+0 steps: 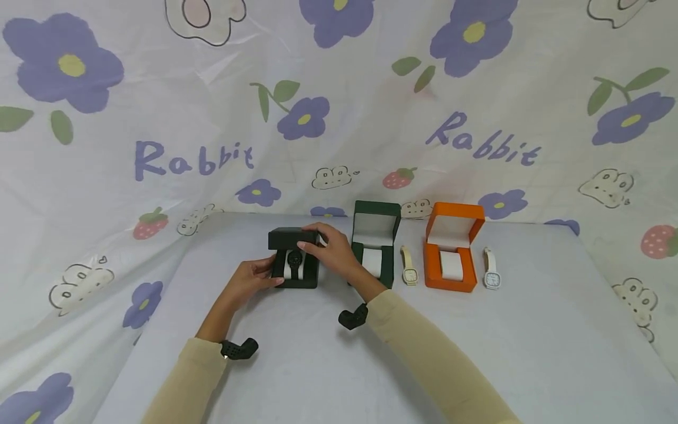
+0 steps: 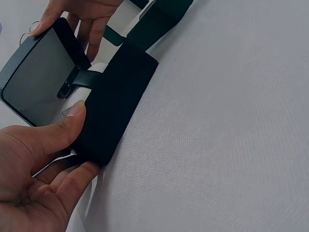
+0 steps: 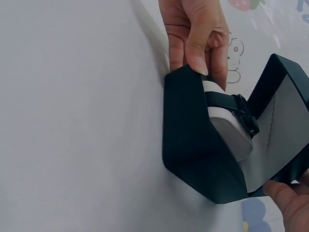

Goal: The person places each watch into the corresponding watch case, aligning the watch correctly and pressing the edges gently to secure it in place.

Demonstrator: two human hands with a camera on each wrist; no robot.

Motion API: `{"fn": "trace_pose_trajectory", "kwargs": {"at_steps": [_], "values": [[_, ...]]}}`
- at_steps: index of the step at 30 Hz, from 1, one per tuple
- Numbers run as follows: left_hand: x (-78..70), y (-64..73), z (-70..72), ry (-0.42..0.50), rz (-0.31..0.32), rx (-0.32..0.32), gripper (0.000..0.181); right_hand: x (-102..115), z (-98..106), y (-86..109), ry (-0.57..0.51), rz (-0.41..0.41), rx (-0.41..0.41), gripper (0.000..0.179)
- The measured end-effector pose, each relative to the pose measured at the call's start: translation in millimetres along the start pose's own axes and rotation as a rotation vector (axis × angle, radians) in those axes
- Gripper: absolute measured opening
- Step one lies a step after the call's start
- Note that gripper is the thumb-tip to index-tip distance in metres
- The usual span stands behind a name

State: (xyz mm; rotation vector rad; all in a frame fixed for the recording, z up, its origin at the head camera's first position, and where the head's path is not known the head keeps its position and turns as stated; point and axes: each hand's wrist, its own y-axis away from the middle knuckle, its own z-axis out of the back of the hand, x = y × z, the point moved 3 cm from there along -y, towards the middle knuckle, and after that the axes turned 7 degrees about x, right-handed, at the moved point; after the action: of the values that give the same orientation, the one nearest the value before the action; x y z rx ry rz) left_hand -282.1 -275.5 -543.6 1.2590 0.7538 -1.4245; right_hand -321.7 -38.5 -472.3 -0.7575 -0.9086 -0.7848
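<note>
A black watch box (image 1: 304, 284) stands on the table with its lid (image 1: 286, 239) raised partway. Inside it, a black watch (image 1: 295, 259) is strapped round a white cushion (image 3: 231, 133). My left hand (image 1: 248, 284) grips the left side of the box base, thumb at the front rim in the left wrist view. On the lid's right side, my right hand (image 1: 335, 253) holds the edge between thumb and fingers. In the right wrist view only the fingertips of the right hand (image 3: 294, 205) show, at the lid's edge.
To the right stand an open green watch box (image 1: 388, 268) and an open orange watch box (image 1: 449, 285), each with a white cushion. A gold watch (image 1: 409, 268) lies between them; a silver-and-white watch (image 1: 491, 271) lies right of the orange box. A patterned cloth (image 1: 339, 147) hangs behind.
</note>
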Motion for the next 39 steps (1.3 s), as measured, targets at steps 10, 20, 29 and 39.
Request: {"fn": "trace_pose_trajectory", "kwargs": {"at_steps": [10, 20, 29, 39], "values": [[-3.9, -0.1, -1.0, 0.007, -0.006, 0.005, 0.074, -3, -2, 6.8, -0.075, -0.027, -0.004, 0.042], [-4.6, -1.7, -1.3, 0.018, 0.024, -0.006, 0.068, -8, -9, 15.7, -0.057, -0.012, -0.020, 0.046], [-7.7, -0.9, -2.1, 0.017, 0.028, -0.006, 0.069, -14, -20, 26.9, -0.034, 0.016, -0.047, 0.049], [-0.9, 1.0, -2.7, 0.056, 0.019, 0.009, 0.069, -15, -27, 40.9, -0.030, 0.056, -0.069, 0.048]]}}
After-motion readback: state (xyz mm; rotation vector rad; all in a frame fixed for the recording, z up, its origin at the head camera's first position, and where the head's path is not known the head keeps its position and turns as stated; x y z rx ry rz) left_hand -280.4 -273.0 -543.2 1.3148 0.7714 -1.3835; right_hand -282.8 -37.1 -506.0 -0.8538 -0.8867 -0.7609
